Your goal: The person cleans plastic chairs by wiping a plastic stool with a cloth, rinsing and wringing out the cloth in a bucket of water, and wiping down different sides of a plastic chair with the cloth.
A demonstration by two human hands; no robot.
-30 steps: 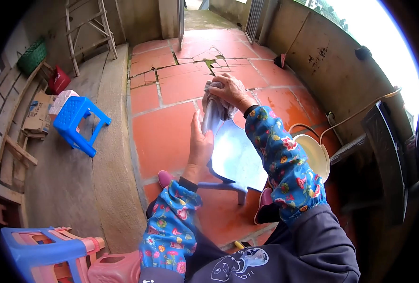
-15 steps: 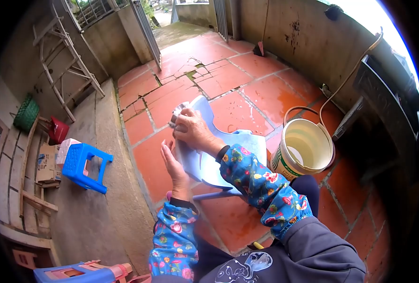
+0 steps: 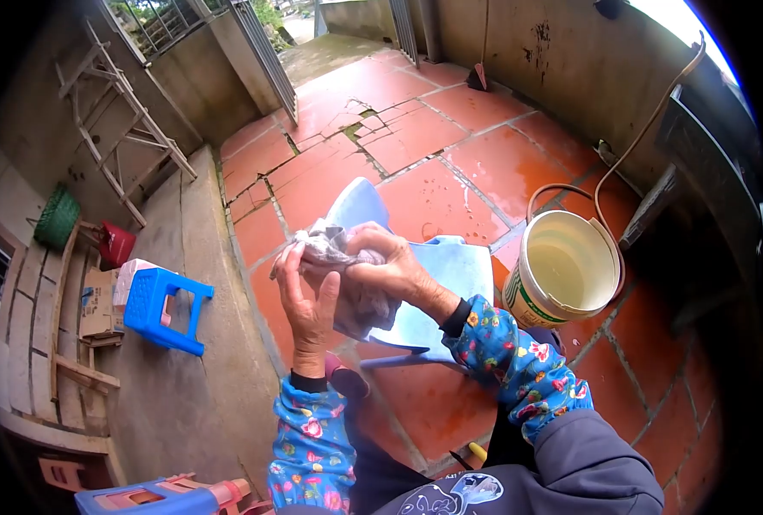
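1. Fingers: those of the right hand (image 3: 390, 268) are curled narrow around the bunched cloth (image 3: 366, 311); those of the left hand (image 3: 311, 319) are extended, thumb wide, with the fingertips at the cloth's near-left edge. Whether they pinch it, I cannot tell.
2. The tiled floor (image 3: 437, 403) carries the chair and, to the right, the bucket; some tiles look wet.
3. The blue chair (image 3: 460, 279) is just beyond the person's knees, its back (image 3: 357, 204) partly hidden by cloth and hands.
4. The bucket (image 3: 529, 268) is upright, just right of the chair, with pale liquid visible inside.
5. The cloth is in front of the chair's back, its lower part hanging. The step in hand looks like gathering or refolding it; contact with the chair is hidden.
6. Any further handling calls for a firm right-hand grip and the left fingers clear of loose folds.
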